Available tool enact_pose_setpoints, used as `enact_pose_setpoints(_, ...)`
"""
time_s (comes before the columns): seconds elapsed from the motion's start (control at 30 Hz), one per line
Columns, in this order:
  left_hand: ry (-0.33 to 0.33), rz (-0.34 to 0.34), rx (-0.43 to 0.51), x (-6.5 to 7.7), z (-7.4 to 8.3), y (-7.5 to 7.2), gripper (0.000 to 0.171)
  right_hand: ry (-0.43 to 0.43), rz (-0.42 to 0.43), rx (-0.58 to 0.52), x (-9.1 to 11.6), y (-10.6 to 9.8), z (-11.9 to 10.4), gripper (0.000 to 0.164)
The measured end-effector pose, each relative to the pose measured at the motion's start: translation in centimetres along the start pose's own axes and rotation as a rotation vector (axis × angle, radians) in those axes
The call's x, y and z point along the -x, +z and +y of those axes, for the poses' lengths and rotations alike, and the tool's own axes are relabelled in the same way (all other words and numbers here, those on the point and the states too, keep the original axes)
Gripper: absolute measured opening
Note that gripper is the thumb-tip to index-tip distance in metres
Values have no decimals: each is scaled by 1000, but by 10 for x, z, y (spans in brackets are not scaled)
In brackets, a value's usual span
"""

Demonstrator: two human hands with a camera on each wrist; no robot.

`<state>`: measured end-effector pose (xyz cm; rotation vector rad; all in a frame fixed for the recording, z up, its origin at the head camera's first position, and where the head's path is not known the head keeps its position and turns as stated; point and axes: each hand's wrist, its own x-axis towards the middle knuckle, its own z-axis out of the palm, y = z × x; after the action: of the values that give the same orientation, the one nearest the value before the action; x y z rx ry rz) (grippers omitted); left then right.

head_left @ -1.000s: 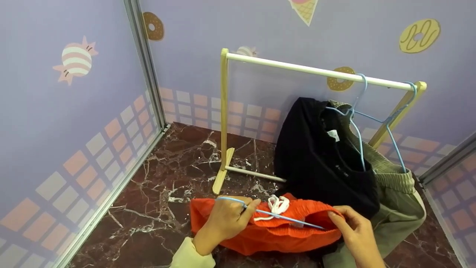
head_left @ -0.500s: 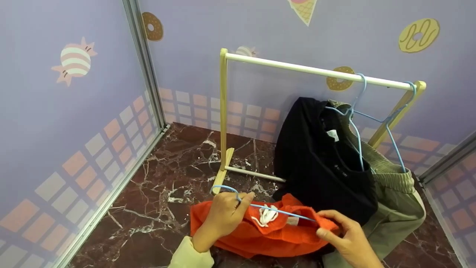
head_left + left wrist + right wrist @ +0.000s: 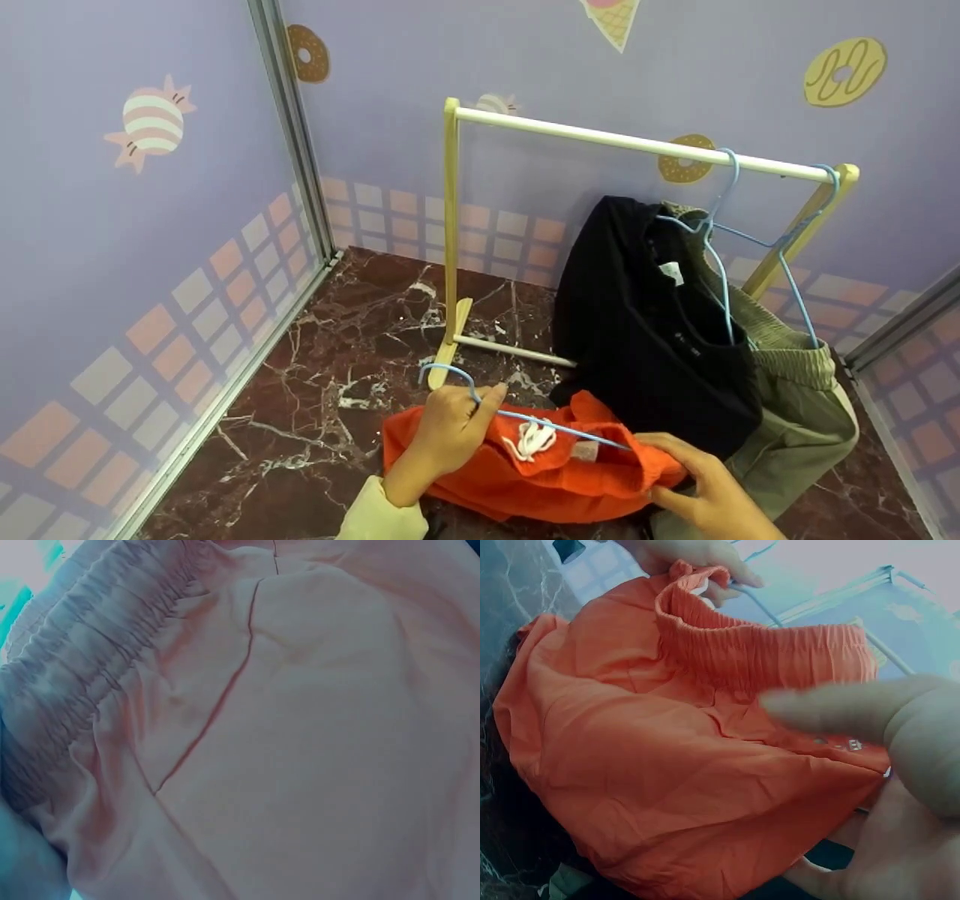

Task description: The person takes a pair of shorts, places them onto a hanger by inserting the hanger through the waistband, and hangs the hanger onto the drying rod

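Observation:
My left hand grips a light-blue wire hanger near its neck, with the hook sticking out to the left above the fist. The hanger's long arm reaches into the waist opening of orange shorts, its far end hidden inside the cloth. A white drawstring lies bunched at the elastic waistband. At the right end of that waistband, my right hand pinches the cloth between thumb and fingers. The left wrist view is filled by the shorts' gathered waistband and a pocket seam, in washed-out colour.
Behind stands a small clothes rack with a white rail. Black trousers and khaki trousers hang from blue hangers at its right, close beside my right hand. Dark red marble floor lies underneath; patterned walls enclose the corner.
The hanger's hook has risen and shifted left, clear above my left fist. My right hand has moved slightly down and left, taking the waistband's right end and folding it around the hanger's arm.

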<state>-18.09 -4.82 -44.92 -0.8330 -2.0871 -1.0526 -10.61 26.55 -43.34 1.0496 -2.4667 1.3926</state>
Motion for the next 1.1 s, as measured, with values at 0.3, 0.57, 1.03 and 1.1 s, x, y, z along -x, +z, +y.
enact_pose_setpoints(0.3,100,-35,-31,-2,7,1,44,120,-13,212,-9,7,-4,50)
enact_pose_setpoints(0.57,134,-24,-76,-3,13,2,44,273,-141,265,-19,8,-9,34)
enact_pose_setpoints(1.03,158,-31,-70,-5,15,3,48,455,-306,198,-24,7,-10,7)
enact_pose_setpoints(1.1,152,-38,-60,-5,14,2,47,439,-290,210,-22,7,-10,8)
